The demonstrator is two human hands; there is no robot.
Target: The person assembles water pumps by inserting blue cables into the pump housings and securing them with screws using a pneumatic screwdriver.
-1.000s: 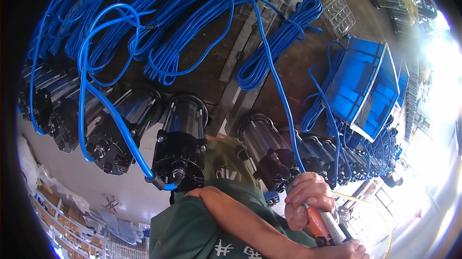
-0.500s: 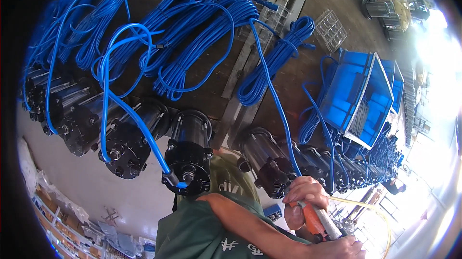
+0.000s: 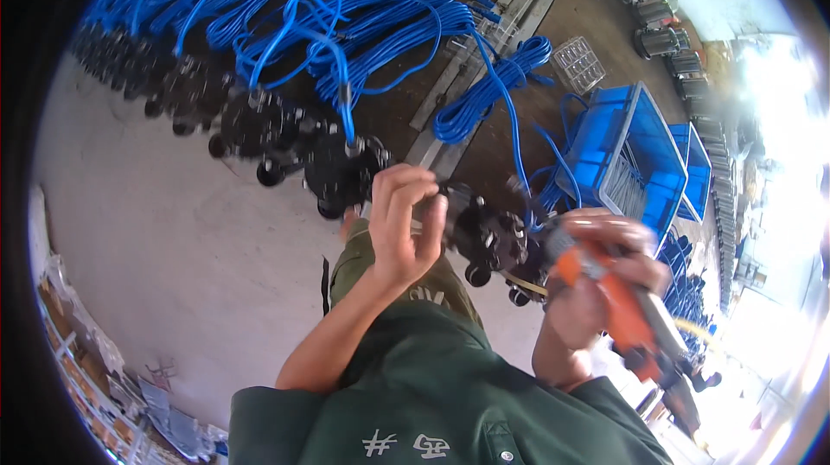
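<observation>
Left hand [image 3: 406, 223] curled, fingertips pinching a small part at a black pump [image 3: 346, 173] in the floor row. Right hand [image 3: 596, 279] clenched round an orange power tool [image 3: 618, 309], blurred, just beside next pump [image 3: 488, 236]. Progress: every pump seen already has a blue cable [image 3: 380, 28] coil; fastening looks mid-row. Count: approx. 8 pumps, 2 blue crates [image 3: 635, 158], 1 tool.

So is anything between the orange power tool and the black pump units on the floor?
Nothing visible blocks it. The right hand holds the orange power tool beside the nearest black pump unit; the left hand is at the row's edge.
</observation>
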